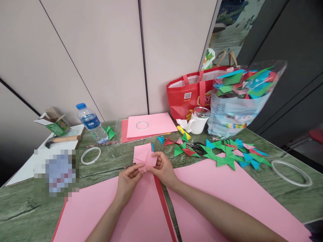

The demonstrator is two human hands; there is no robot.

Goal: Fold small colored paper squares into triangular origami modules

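My left hand (pixel 128 183) and my right hand (pixel 163 168) both pinch a small folded pink paper piece (pixel 143 155) just above the table. My left fingers grip its lower edge. The right fingers close on its right side. A sliver of blue paper shows behind the pink piece. Under my forearms lie large pink paper sheets (pixel 227 195) with a red strip (pixel 164 205) between them.
Folded green, blue and red paper pieces (pixel 227 154) and scissors (pixel 199 147) lie at right. Behind stand a white mug (pixel 196 122), a glue stick (pixel 183 131), a clear bag of folded pieces (pixel 239 101), a red tote (pixel 191 95), a water bottle (pixel 92 122) and tape rings (pixel 91 155).
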